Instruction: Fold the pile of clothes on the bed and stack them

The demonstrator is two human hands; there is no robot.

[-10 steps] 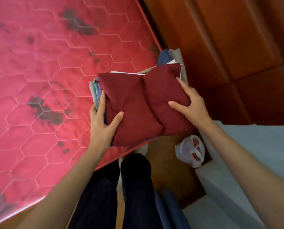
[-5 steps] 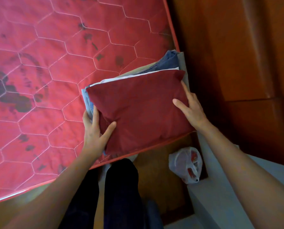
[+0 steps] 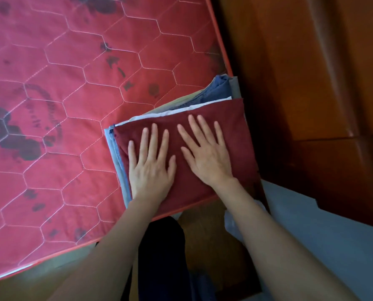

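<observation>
- Dark red garment: folded, lying on top of the stack of clothes at the mattress corner, near edge just over the side.
- Your left hand & right hand: both flat on the red piece, fingers straight & spread, palms down, gripping nothing.
- Step, I'd say: pressing the top fold flat, i.e. squaring off the stack.
- Layers under it (white, blue, grey) poke out at far & left edges, not lined up.
- No loose clothes in view on the mattress, so task looks about done.
- Next: lift palms straight up w/o dragging cloth; nudge stack inward, since it sits close to the drop.
</observation>
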